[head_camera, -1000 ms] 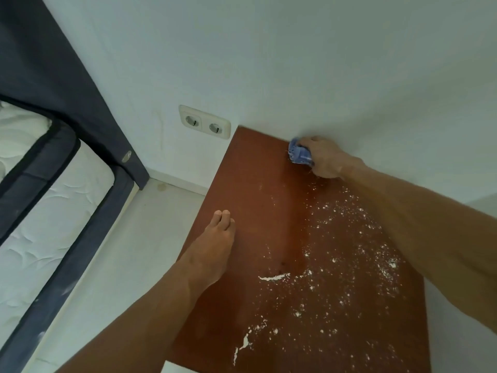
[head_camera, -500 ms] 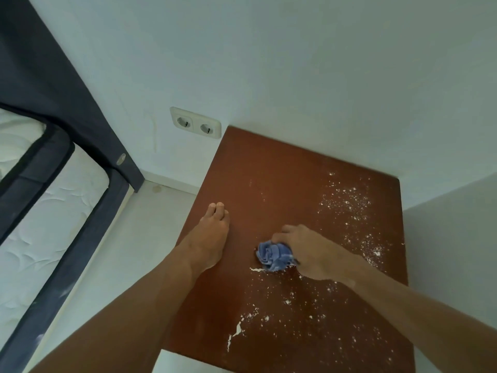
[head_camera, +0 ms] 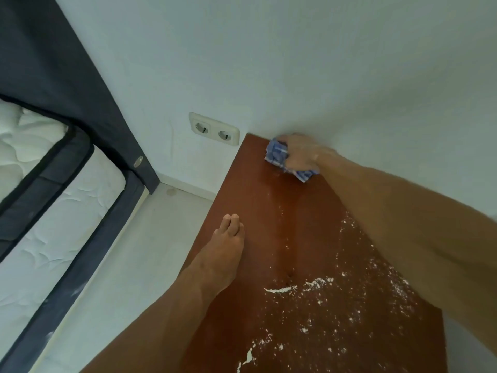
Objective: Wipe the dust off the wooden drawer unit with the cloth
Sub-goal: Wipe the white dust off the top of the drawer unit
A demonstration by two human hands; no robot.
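The wooden drawer unit (head_camera: 258, 211) shows its reddish-brown top, standing against the white wall. White dust (head_camera: 317, 292) lies scattered over its near and right parts. My right hand (head_camera: 301, 152) grips a bunched blue cloth (head_camera: 277, 154) at the far edge of the top, close to the wall and near the far left corner. My left hand (head_camera: 223, 254) rests flat on the left edge of the top, fingers straight and together, holding nothing.
A double wall socket (head_camera: 213, 129) sits just left of the unit's far corner. A mattress (head_camera: 53, 200) with a dark border and a dark curtain (head_camera: 53, 76) stand at the left. Pale floor (head_camera: 134, 251) lies between bed and unit.
My right hand has carried the cloth from the middle of the top back to the far edge by the wall. My left hand has stayed in place.
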